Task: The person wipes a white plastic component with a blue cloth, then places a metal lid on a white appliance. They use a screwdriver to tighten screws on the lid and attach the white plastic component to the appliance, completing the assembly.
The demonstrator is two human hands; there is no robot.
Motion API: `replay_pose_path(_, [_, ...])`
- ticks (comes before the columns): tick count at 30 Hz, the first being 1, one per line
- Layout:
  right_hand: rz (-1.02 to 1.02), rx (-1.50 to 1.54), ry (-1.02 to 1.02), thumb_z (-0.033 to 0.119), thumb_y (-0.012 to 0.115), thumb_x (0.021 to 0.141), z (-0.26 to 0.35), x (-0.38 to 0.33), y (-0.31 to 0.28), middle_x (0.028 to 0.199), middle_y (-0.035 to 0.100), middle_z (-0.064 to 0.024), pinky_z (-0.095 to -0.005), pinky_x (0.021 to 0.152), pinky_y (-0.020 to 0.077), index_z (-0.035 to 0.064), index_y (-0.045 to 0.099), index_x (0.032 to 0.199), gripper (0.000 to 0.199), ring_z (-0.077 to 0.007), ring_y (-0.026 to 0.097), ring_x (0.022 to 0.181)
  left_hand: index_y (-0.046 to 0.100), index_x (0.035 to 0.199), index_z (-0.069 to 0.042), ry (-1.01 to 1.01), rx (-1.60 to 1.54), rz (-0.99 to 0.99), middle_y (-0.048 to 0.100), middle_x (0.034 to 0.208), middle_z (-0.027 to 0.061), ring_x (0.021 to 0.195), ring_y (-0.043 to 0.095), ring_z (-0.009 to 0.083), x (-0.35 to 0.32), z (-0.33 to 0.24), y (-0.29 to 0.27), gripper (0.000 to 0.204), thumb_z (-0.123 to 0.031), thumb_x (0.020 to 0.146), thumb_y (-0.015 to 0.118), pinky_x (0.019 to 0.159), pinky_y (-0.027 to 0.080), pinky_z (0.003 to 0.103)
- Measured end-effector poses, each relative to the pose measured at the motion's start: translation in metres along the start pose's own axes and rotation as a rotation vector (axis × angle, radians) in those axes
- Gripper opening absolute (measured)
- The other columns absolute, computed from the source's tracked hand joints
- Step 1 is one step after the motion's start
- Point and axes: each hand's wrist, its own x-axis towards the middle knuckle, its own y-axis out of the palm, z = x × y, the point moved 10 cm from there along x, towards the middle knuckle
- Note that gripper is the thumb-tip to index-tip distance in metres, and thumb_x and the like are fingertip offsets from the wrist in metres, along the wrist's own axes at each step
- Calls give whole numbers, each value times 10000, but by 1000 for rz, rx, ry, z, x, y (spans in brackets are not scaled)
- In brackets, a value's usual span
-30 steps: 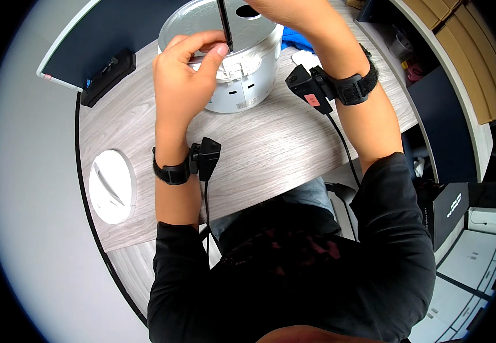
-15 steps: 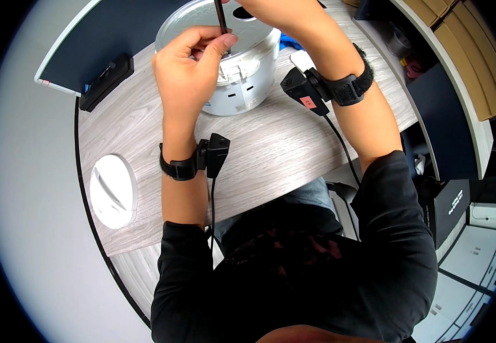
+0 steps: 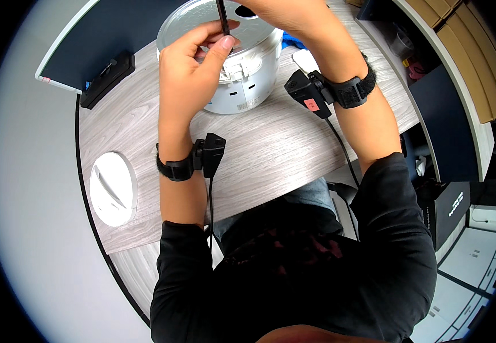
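My left fingers (image 3: pixel 220 49) pinch a slim black rod (image 3: pixel 222 12), upright by the near rim of a round white appliance (image 3: pixel 241 94); my right fingers' state I can't tell.

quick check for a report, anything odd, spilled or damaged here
Mildly odd: the white appliance has an uncovered dark opening on top, perhaps missing a part. I see no spill or damage.
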Motion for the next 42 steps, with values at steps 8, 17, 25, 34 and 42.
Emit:
replay_pose_path(8, [-41,-59,-51,99,852,771,5,1,-2,838,654,-9,-205,630,497,-17,643,1041,361,-45,578,713,738,1085,-20,55,137,55,719,827,36,777,640,104,2,-19,4,271,-32,818,693,817,512,273])
replay_pose_path(17, [-145,-211,-96,144,860,769,25,-2,-8,800,636,-8,-207,612,482,-26,647,988,349,-51,566,688,737,1103,-25,43,137,60,715,823,44,775,643,112,0,-16,4,289,-49,818,698,820,518,283])
replay_pose_path(25, [-126,-48,-83,212,796,856,18,-9,-24,724,613,14,-201,561,436,6,666,928,254,-38,522,613,646,1301,-91,149,255,154,726,1050,87,1014,659,216,-6,-21,-14,522,-86,785,721,942,492,349])
replay_pose_path(34, [-82,-170,-84,301,789,848,-14,-53,-9,741,683,-48,-248,577,487,7,737,929,310,-116,637,637,683,1228,-93,150,425,184,662,1243,113,1159,609,277,-12,14,-68,517,-6,722,748,1043,452,397])
replay_pose_path(42, [87,-289,165,235,770,893,-25,-79,12,916,737,-51,-230,650,568,27,738,1016,244,-97,678,775,711,1039,-64,144,381,111,695,1005,51,1018,620,231,-10,12,-68,377,-87,679,820,918,483,359])
